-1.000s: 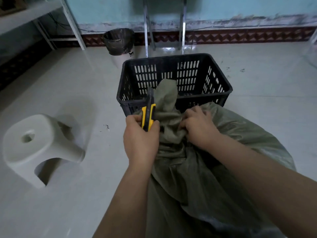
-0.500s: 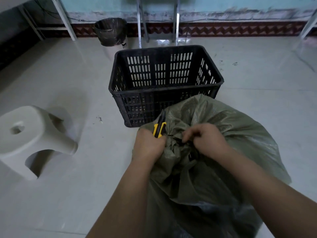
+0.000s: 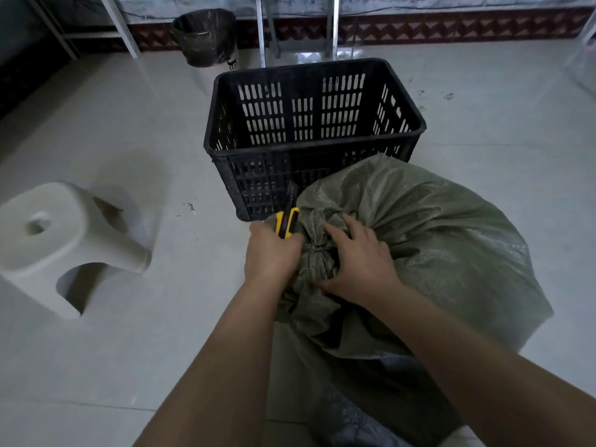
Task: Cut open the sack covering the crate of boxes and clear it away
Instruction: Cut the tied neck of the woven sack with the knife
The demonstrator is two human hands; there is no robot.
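Observation:
A bulging olive-green woven sack [image 3: 429, 240] sits on the floor in front of me, its mouth gathered into a tied neck [image 3: 317, 253]. My left hand [image 3: 272, 253] is shut on a yellow and black utility knife [image 3: 285, 222], whose blade end points up and away beside the neck. My right hand [image 3: 358, 262] presses on the sack just right of the neck, thumb and fingers wrapped around the bunched fabric. What the sack covers is hidden.
An empty black slotted plastic crate [image 3: 309, 146] stands on the floor just beyond the sack. A white plastic stool [image 3: 61, 240] is at the left. A lined waste bin [image 3: 206, 37] and metal legs [image 3: 264, 30] stand by the far wall. Pale tiled floor surrounds everything.
The sack's upright neck has been pushed down from in front of the crate. Both hands came lower and nearer with it. My right hand shifted from pinching the fabric to spreading over the neck.

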